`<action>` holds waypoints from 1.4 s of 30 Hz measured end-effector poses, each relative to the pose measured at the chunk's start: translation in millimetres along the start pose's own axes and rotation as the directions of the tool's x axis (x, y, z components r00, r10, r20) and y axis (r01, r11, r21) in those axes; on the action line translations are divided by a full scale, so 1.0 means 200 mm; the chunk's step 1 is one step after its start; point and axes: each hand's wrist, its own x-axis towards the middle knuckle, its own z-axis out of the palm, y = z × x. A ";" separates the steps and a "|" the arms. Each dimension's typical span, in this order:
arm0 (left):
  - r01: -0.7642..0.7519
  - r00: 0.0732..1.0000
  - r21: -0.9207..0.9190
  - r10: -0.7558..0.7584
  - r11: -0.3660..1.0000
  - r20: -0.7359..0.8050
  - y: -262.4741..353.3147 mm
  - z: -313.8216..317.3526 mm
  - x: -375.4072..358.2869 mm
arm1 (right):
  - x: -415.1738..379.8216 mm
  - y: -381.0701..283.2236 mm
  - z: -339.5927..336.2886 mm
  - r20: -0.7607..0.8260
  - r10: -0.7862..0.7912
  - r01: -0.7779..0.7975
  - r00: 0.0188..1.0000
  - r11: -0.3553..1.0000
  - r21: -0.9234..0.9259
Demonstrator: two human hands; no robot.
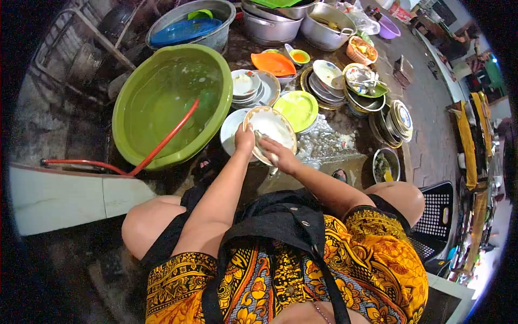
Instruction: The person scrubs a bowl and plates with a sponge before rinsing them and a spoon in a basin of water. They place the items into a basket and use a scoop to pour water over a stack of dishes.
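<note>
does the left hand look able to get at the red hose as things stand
Probably not right away: the left hand is gripping the white plate. Otherwise the way looks free, as the red hose lies uncovered across the green tub rim.

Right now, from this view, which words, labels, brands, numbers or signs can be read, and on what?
None can be read.
Held plate: rim decoration, no lettering visible.
Blue-marked plate in the right-hand stack: too small to tell whether it is writing.
Red-and-white item, top right: too blurred.
</note>
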 end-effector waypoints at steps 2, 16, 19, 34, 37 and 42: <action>0.004 0.998 -0.059 0.000 0.998 0.063 0.06 0.05 -0.04 | -0.04 0.11 -0.14 -0.078 0.075 -0.101 0.994 0.899 -0.427; 0.231 0.933 -0.519 -0.036 0.823 0.357 -0.09 0.51 0.06 | -0.18 0.10 -0.47 0.036 0.070 -0.040 0.997 0.847 -0.531; 0.334 0.811 -0.518 0.040 0.787 0.584 -0.01 0.55 0.02 | -0.11 0.16 -0.61 -0.271 0.317 -0.408 0.909 0.814 -0.414; 0.380 0.731 -0.530 0.105 0.758 0.674 0.03 0.65 0.05 | -0.14 0.17 -0.66 -0.241 0.298 -0.382 0.924 0.760 -0.526; 0.434 0.682 -0.483 0.074 0.760 0.728 0.10 0.72 -0.05 | -0.02 0.17 -0.58 -0.445 0.231 -0.449 0.865 0.751 -0.483; 0.439 0.753 -0.475 -0.023 0.763 0.658 0.22 0.66 -0.10 | -0.05 0.18 -0.40 -0.250 0.281 -0.318 0.927 0.940 -0.124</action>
